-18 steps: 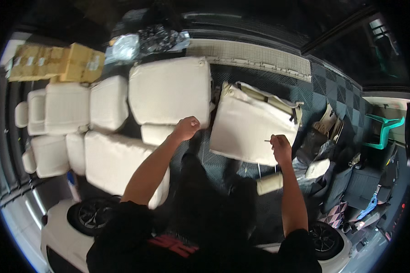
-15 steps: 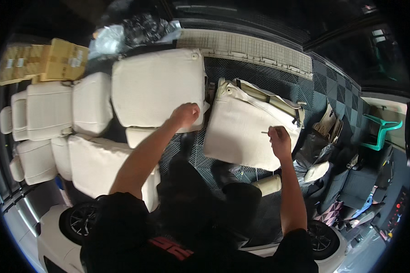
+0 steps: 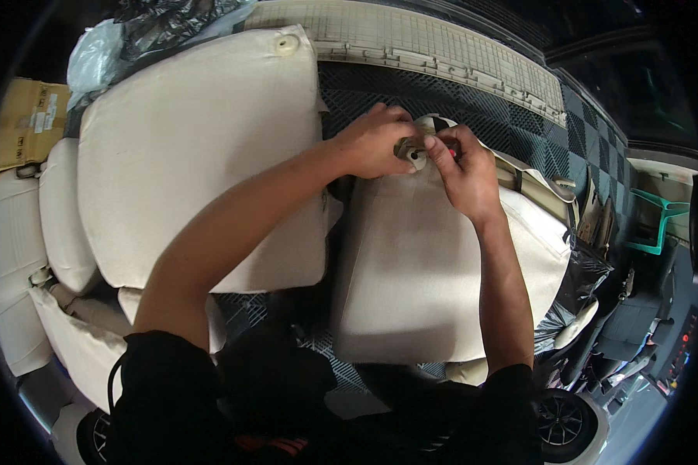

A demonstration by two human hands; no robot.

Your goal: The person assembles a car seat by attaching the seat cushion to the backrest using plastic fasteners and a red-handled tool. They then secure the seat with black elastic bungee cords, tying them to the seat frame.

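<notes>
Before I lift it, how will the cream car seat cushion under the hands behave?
The cream car seat cushion probably holds its shape, given its thick slab form. Lying flat, it seems likelier to slide than roll. The olive strip along its far right edge looks slack and may flop.

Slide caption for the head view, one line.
Left hand and right hand meet at a round fitting near a cream cushion's corner, a second cushion lying to the left.
</notes>
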